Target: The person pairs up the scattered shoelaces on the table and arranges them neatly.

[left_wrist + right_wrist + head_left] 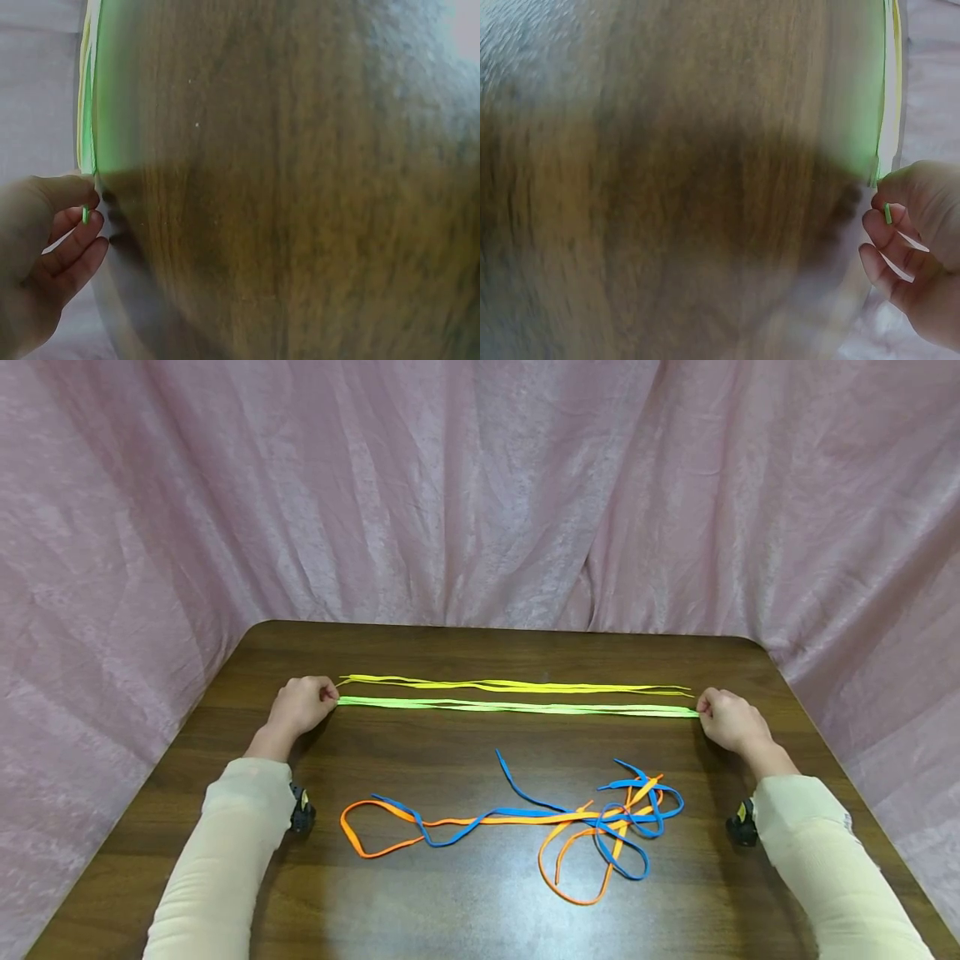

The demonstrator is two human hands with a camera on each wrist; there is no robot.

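Note:
A bright green shoelace [517,707], in several strands, runs nearly straight across the table between both hands. My left hand [306,703] pinches its left end between thumb and fingers; in the left wrist view a short green tip [85,215] pokes out below the thumb. At the other end my right hand [731,720] pinches the lace, and a green tip [887,213] shows among the fingers in the right wrist view. Just beyond lies a yellow shoelace [517,686], stretched out roughly parallel to the green one.
Nearer the front, an orange shoelace [362,845] and a blue shoelace [517,787] lie tangled together, most knotted toward the right. They rest on a brown wooden table [420,910]. A pink curtain [480,493] hangs behind its far edge.

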